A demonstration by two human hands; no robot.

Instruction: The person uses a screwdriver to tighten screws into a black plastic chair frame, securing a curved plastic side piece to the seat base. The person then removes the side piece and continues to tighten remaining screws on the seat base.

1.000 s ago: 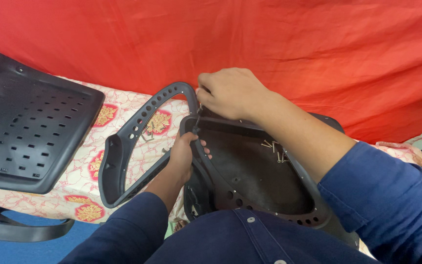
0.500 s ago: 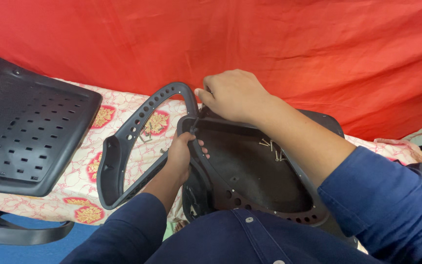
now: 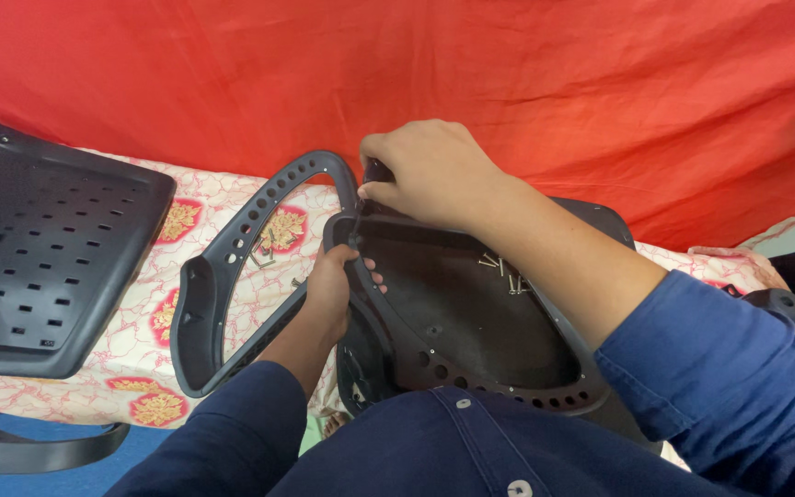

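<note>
A black plastic chair seat pan [image 3: 471,322] lies upside down on my lap, with several loose screws [image 3: 499,271] resting inside it. My left hand [image 3: 333,290] grips the pan's left rim, next to a black perforated armrest loop [image 3: 232,267] that joins the pan there. My right hand [image 3: 430,175] is closed over a small dark tool handle [image 3: 377,171] at the pan's far corner, where the armrest meets it. The tool's tip is hidden under my fingers.
A black perforated chair backrest [image 3: 39,248] lies at the left on a bed with a white and pink floral sheet [image 3: 154,340]. A red cloth [image 3: 508,83] hangs behind. A black curved chair part [image 3: 29,451] sits on the blue floor at lower left.
My right hand has shifted slightly at the corner of the pan, and the view has drifted a little. My left hand keeps its grip on the rim.
</note>
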